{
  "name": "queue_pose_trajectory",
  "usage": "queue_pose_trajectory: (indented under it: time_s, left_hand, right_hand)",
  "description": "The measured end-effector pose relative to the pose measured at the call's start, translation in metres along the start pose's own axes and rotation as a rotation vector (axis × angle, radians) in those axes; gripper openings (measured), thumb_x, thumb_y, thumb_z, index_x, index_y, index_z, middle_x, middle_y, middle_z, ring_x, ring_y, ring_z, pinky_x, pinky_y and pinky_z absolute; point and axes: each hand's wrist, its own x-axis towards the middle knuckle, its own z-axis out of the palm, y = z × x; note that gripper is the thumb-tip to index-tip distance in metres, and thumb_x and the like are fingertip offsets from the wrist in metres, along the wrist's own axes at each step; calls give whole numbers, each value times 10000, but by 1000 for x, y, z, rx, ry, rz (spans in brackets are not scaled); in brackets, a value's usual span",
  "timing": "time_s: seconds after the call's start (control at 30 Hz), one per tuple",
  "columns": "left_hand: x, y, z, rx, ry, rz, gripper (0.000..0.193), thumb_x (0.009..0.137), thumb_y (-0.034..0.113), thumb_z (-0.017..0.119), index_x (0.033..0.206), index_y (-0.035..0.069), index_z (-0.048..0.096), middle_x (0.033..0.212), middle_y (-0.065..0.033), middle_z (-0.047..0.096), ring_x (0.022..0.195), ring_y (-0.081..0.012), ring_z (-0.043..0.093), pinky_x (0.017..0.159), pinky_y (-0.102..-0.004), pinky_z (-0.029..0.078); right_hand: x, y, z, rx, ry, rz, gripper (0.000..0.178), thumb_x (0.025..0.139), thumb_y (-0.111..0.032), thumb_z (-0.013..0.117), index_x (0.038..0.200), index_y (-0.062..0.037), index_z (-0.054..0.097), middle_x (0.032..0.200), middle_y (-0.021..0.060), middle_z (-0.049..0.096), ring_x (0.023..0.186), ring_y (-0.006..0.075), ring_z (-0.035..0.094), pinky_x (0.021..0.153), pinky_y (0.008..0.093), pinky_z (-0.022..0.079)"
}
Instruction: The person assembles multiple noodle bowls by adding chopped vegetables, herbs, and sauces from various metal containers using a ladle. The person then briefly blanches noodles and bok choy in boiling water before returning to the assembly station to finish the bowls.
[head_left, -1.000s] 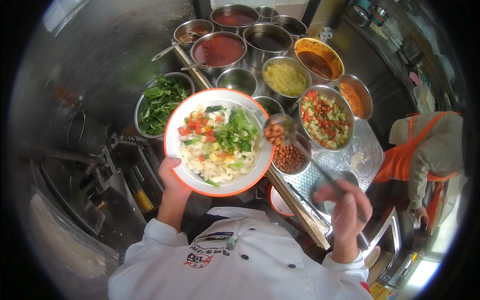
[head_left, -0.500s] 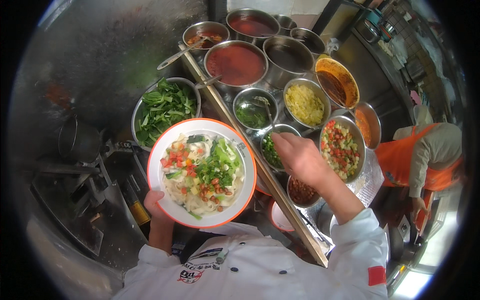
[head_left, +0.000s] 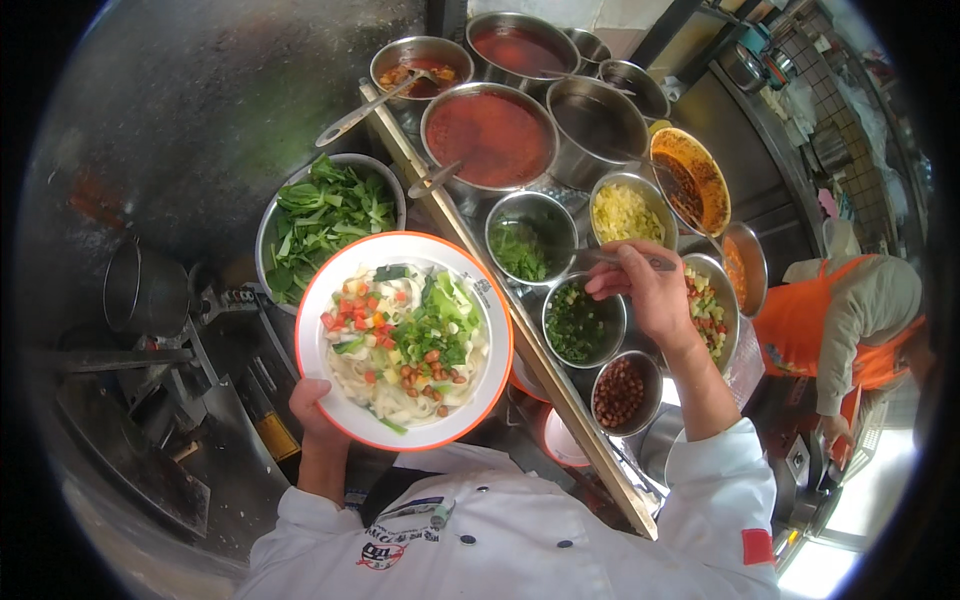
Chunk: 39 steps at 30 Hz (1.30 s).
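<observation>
My left hand (head_left: 313, 408) grips the rim of a white bowl with an orange edge (head_left: 487, 375), tilted toward me. In the bowl lie wide noodles (head_left: 350, 385) topped with diced red and yellow vegetables, chopped greens and peanuts. To the right, my right hand (head_left: 655, 295) has its fingers closed about the handle of a metal spoon (head_left: 655, 262), whose other end points to the pot of cut herbs (head_left: 520, 252). Below that hand stand a pot of chopped greens (head_left: 578, 325) and a pot of peanuts (head_left: 622, 390).
Steel pots of red broth (head_left: 490, 140), dark liquid (head_left: 595, 118), yellow chopped vegetable (head_left: 625, 212) and diced vegetables (head_left: 706, 305) crowd the counter behind a raised ledge (head_left: 450, 215). A basin of leafy greens (head_left: 330, 225) stands left. A person in an orange apron (head_left: 820, 315) bends at far right.
My right hand has moved right, from over the chopped greens, and the spoon handle now lies more level. The bowl in my left hand has hardly moved.
</observation>
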Motion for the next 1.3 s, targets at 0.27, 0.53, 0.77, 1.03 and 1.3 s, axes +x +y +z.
queue_pose_trajectory:
  time_s: [0.27,0.53,0.77,1.03,1.3]
  left_hand:
    - [3,-3,2,39,38,-11,807,644,314,441,1352,-50,308,1348,-221,405,1230,-341,425,1048,-417,337]
    - [5,-9,4,20,42,23,783,651,316,430,1335,-54,339,1330,-221,428,1212,-344,444,1044,-413,338]
    - [4,-12,13,9,2,25,797,657,323,422,1354,-48,313,1350,-214,410,1229,-338,433,1053,-412,327]
    - [2,-12,19,-183,-86,24,777,655,258,447,1355,-54,316,1345,-217,416,1224,-339,433,1055,-407,316]
    - [-5,6,32,-287,-217,1,785,652,266,465,1364,-31,316,1346,-222,416,1203,-360,449,1032,-450,350]
  right_hand:
    - [-8,14,-6,144,79,-53,301,952,-163,475,1059,112,533,846,190,622,725,259,664,650,330,566]
    - [-15,17,-12,151,150,-158,322,957,-178,470,1084,114,512,883,205,618,756,260,663,671,334,565]
    - [-26,9,-14,290,274,-82,307,945,-146,443,1092,119,496,869,227,627,741,270,663,658,343,566]
    - [-113,-30,32,62,206,-478,321,957,-152,413,1091,119,521,889,231,634,728,267,661,658,339,568]
    - [-154,-14,69,-939,-63,-1297,303,719,62,622,1022,65,604,849,201,631,612,271,617,494,300,496]
